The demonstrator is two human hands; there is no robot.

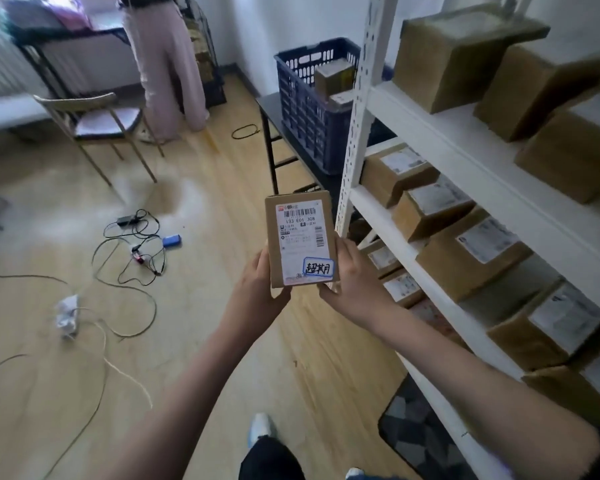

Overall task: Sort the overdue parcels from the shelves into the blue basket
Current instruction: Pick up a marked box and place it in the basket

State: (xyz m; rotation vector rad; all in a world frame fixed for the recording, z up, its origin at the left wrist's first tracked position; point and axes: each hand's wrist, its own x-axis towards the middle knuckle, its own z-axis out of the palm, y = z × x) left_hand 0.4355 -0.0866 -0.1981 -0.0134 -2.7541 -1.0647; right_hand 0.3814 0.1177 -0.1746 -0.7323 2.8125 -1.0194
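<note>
Left hand and right hand grip a parcel labelled "133 E01 308"; blue basket at 12 o'clock.

The fingers of both hands are hidden behind the parcel, so how they lie on its back cannot be told. The small print on its label is too fine to read. The blue basket is partly covered by the shelf upright, which hides its right side. The person by the far table is cut off at the top edge. The shelf boxes at right are blurred, their labels unreadable.
</note>
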